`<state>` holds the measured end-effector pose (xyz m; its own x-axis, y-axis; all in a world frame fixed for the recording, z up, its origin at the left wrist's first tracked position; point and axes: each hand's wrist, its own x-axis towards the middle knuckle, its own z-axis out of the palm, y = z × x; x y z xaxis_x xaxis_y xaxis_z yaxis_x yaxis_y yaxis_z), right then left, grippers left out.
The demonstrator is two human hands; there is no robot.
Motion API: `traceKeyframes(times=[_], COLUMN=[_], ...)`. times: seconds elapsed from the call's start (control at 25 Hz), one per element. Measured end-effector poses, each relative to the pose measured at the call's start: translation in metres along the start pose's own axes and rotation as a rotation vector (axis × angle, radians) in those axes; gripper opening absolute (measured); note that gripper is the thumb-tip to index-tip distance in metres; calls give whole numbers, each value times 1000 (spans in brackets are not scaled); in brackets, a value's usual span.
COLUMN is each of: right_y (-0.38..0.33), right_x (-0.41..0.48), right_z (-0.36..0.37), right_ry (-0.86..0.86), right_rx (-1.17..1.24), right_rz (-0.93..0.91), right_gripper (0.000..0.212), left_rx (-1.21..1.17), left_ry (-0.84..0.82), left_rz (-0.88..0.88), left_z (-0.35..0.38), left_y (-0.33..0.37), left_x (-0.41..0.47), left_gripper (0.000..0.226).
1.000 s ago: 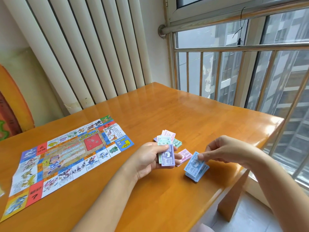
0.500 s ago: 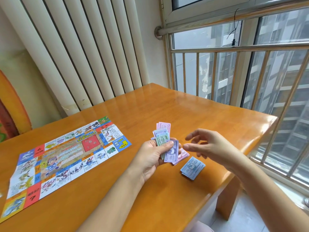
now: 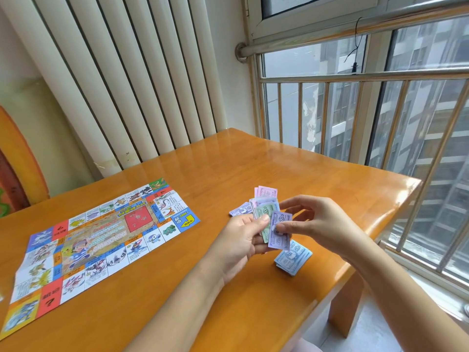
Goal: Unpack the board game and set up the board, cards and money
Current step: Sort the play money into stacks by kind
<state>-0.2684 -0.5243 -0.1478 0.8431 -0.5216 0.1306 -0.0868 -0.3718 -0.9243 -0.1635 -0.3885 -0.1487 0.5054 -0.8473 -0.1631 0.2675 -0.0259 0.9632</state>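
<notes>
Presently: board (image 3: 101, 240) lies unfolded flat at left of frame, judged done. Money: blue stack (image 3: 294, 257) sits sorted on the surface (image 3: 253, 168), lower centre. The left hand (image 3: 241, 240) grip holds a mixed fan of notes (image 3: 266, 212). The right hand (image 3: 322, 222) grip pinches a purple note (image 3: 279, 232) at that fan. Cards: none visible. Sorting judged unfinished.

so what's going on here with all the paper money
A person is sorting play money at a wooden table. The left hand holds a fanned bunch of notes, and the right hand pinches a purple note at its front. A blue stack lies on the table beneath; the game board is spread flat to the left.
</notes>
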Motion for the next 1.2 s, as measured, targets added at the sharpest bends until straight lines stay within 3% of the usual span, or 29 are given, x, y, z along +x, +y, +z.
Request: traceKeyframes(times=[0.16,0.28,0.44,0.64,0.76,0.92,1.04,1.2], right_y=[1,5,9,12,15,13,9,6], right_x=[0,3,9,22,36,60,81,105], right_z=[5,10,16,13,6,4,12,27], right_ry=[32,24,24,-50,36,84,24,42], right_rx=[53,108,114,168,294,80,86,-76], right_rz=[-8,12,32,58,120,166,214,269], right_gripper=[27,21,8,8,17,11,19,29], left_rx=[106,88,28,-47,-75,-150,-259,-409], left_ry=[166,245,240,296,425,473,458,477], left_rz=[130,165,124,93,117,-22,-90,-102], left_z=[-2,-4,-6,-19,-41,-67,-70,-70], left_y=[-3,-5,-8,-5,-2,-1,-3,-10], left_x=[1,2,6,15,18,22,25,29], left_gripper=[11,14,10,15,10,14,22,35])
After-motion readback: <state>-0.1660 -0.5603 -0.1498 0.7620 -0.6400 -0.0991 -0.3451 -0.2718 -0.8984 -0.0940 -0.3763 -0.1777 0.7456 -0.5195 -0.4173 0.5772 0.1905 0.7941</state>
